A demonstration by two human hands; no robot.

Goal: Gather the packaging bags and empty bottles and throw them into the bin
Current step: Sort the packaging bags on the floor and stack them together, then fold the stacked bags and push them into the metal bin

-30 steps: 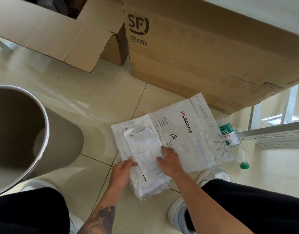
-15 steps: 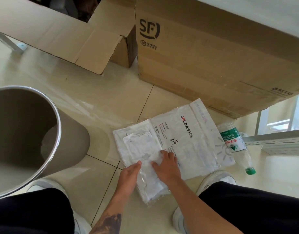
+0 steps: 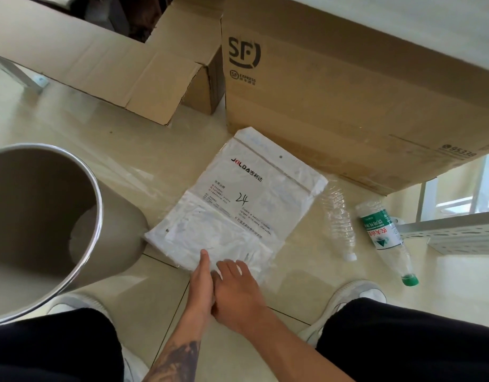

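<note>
Hands are found together at the near edge of the stack of bags (image 3: 232, 213). The left hand (image 3: 202, 282) is laid edge-on, fingers straight and closed against one another, its tips touching the stack's near edge. The right hand (image 3: 237, 288) is pressed flat beside it, fingers slightly spread on the crinkled plastic; the two hands touch. Nothing is gripped by either; the posture is judged to serve squaring and sliding the bags into one pile before lifting.

All places are given from the stack. It is laid flat on the tiled floor (image 3: 306, 277), a large printed white bag uppermost with smaller clear bags at its near end, so that one lift should take all. The bin (image 3: 97, 194) is stood just left of it, mouth open, its wall touching or nearly touching the stack's left corner, which keeps the throw short. A clear bottle (image 3: 339, 224) is lain just right of the stack, and a green-labelled bottle (image 3: 381, 232) beyond that; both are on their sides and not yet gathered. Cardboard boxes (image 3: 334, 86) are stood behind the stack.
</note>
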